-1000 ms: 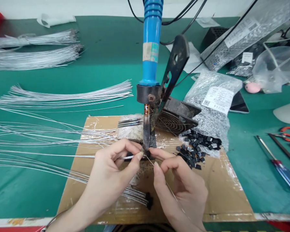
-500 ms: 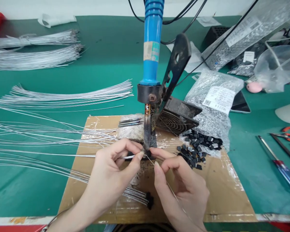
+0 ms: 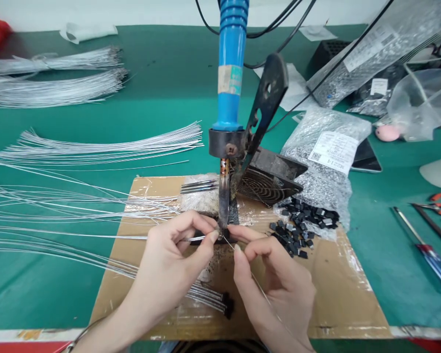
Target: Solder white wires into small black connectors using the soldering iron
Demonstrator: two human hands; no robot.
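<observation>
White wire [image 3: 130, 238] comes in across the left edge of the cardboard sheet [image 3: 338, 294], its end over the middle of the sheet, just under the tip of a blue-handled soldering iron [image 3: 230, 105]. The left hand [image 3: 178, 257] has thumb and forefinger pressed together on it close to that end; whether the tip touches it is too small to tell. The right hand [image 3: 279, 269] has its fingers nearly closed, pinching a thin metal wire [image 3: 228, 242] that slants up to the same spot. Toward the sheet's near edge, below the hands, lie wires with black ends [image 3: 227, 305]. Loose black pieces [image 3: 294, 235] are heaped by its far right corner, next to a small fan [image 3: 266, 185] and a labelled clear bag [image 3: 334, 152]. A screwdriver [image 3: 431, 260] lies toward the right edge of the green counter [image 3: 161, 93]; bundled wires [image 3: 66, 88] lie at its far left corner.
</observation>
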